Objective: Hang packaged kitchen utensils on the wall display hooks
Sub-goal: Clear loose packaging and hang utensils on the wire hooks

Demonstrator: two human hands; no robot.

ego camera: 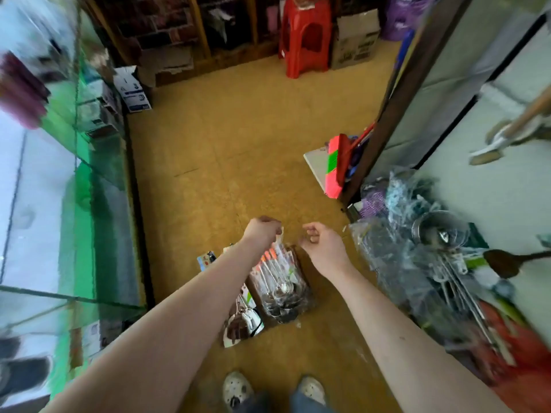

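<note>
My left hand (262, 231) pinches the top of a clear packet of spoons (275, 269) with an orange header, and the packet hangs down from my fingers above the floor. More packaged utensils (243, 320) lie on the floor below it. My right hand (323, 244) hovers just right of the packet with its fingers loosely curled, holding nothing. On the white wall to the right, several packaged ladles and strainers (432, 263) hang in clear bags. A dark ladle (504, 263) sticks out from the right edge.
A glass display counter (89, 204) runs along the left. A pink and green broom (337, 168) leans by a dark door frame (396, 108). A red plastic stool (304, 34) and cardboard boxes (354, 40) stand at the far end. My shoes (274, 391) are at the bottom.
</note>
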